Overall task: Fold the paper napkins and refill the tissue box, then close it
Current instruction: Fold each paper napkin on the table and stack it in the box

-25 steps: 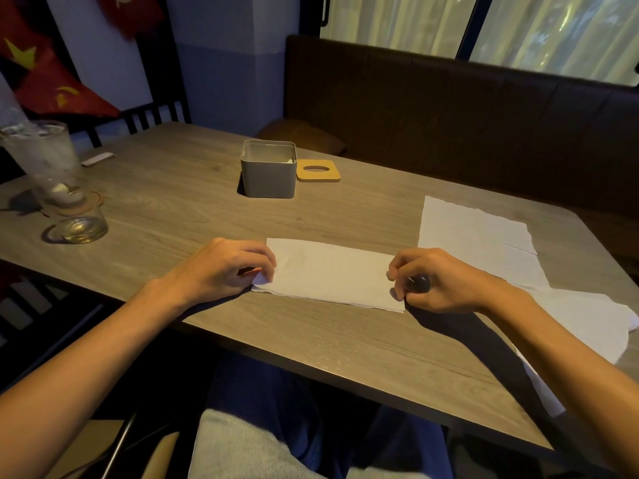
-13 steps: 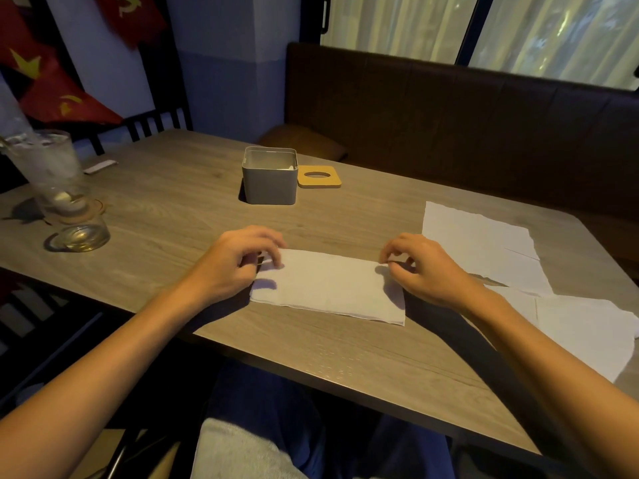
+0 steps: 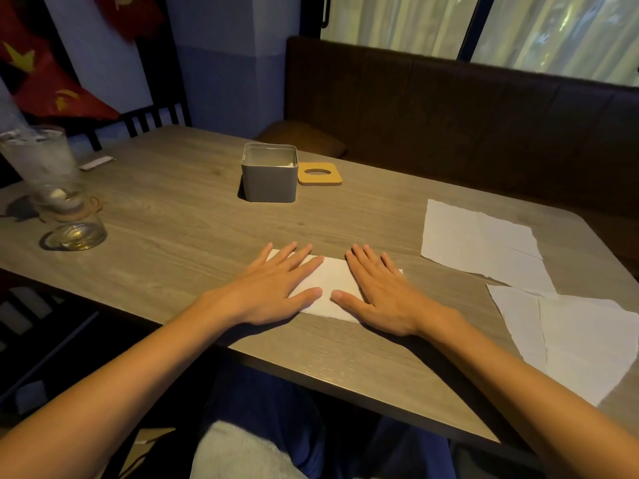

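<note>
A folded white napkin lies on the wooden table in front of me. My left hand lies flat on its left half, fingers straight and spread. My right hand lies flat on its right half the same way. Both palms cover most of the napkin. Farther back stands the grey tissue box, open at the top, with a bit of white paper showing inside. Its wooden lid with an oval hole lies flat just right of the box.
Unfolded napkins lie at the right: one sheet farther back, more near the right edge. A tall glass with ice and a short glass stand at the far left. A dark bench runs behind the table.
Both hands let go of the napkin's ends, moved inward and flattened on top of it. The napkin now looks shorter left to right than before.
</note>
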The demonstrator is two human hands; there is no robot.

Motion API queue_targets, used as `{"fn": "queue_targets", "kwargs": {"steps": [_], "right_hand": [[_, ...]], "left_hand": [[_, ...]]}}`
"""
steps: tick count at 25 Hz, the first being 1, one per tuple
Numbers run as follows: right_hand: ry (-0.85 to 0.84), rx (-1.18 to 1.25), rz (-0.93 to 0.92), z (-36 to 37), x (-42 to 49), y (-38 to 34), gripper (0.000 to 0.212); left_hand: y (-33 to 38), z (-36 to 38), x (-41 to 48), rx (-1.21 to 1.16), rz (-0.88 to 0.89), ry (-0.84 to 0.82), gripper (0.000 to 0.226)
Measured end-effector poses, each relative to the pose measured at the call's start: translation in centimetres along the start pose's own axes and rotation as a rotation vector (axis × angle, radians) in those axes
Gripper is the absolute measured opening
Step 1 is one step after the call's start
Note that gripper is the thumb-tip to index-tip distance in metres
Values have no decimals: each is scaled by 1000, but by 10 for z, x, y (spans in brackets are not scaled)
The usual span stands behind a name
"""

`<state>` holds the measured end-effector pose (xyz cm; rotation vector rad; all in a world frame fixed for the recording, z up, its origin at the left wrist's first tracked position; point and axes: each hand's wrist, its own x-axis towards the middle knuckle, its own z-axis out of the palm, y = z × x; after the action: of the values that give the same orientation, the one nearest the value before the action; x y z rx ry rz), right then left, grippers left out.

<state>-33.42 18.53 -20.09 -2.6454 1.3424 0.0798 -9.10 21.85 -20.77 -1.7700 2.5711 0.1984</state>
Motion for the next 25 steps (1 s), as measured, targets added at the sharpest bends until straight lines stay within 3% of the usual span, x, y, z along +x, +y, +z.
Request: {"fn": "queue_targets", "kwargs": {"steps": [3,5,8,11,22,25], "right_hand": [[-30,-12,19,-3,-10,12,107],[-32,30,39,-8,-13,13,106],[64,72,-8,-12,1,-13,75],[106,77,-33,-1,15,-40,64],[-5,-11,163,2,-30,27,87],[73,96,160,-7,-30,28,78]], "left_hand": [[-21,-8,-14,8,-60,-97,76],[-25,-17,-19,-85,-90,-71,73],[1,-22,-4,-201,-7,129,60],[26,-9,8,-152,26,123,58],[-42,-21,-37,23,-191,-105,80],[-30,-30,-36,-117,-197,2,76]]}}
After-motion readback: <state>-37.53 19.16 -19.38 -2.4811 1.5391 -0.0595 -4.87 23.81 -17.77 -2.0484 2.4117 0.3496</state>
